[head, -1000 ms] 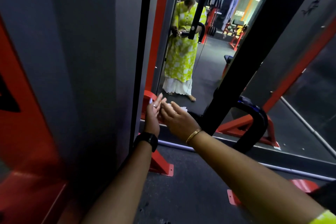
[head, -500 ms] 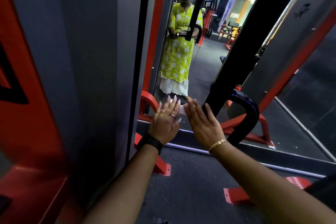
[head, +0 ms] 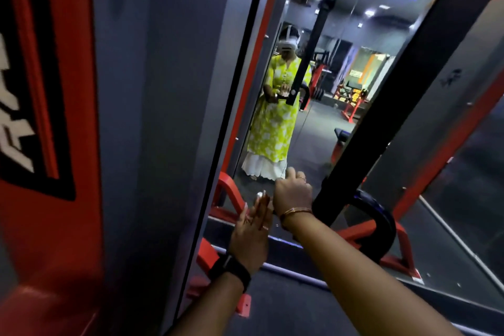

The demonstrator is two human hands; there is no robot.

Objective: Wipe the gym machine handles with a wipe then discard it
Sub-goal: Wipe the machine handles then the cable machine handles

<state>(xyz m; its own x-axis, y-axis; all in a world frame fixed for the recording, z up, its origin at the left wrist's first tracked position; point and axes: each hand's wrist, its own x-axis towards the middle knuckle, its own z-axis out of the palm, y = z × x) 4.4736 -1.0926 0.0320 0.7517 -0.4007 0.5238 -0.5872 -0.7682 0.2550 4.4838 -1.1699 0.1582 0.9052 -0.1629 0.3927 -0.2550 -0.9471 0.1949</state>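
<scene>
My left hand (head: 252, 234), with a black watch on the wrist, is held up with straight fingers in front of the mirror. My right hand (head: 293, 194) is just above its fingertips, fingers curled as if round the wipe (head: 259, 194). Only a small pale bit of the wipe shows between the two hands. The black curved machine handle (head: 381, 224) hangs at the foot of the slanted black bar (head: 362, 131), just right of my right wrist. Neither hand touches the handle.
A grey and red machine column (head: 122, 117) fills the left side. A wall mirror (head: 313, 123) ahead reflects a person in a yellow dress. Red frame feet (head: 240, 305) rest on the dark floor below my arms.
Both hands were flat and side by side with spread fingers. My right hand has since risen and curled, my left hand has turned edge-on beneath it, and the camera has tilted upward.
</scene>
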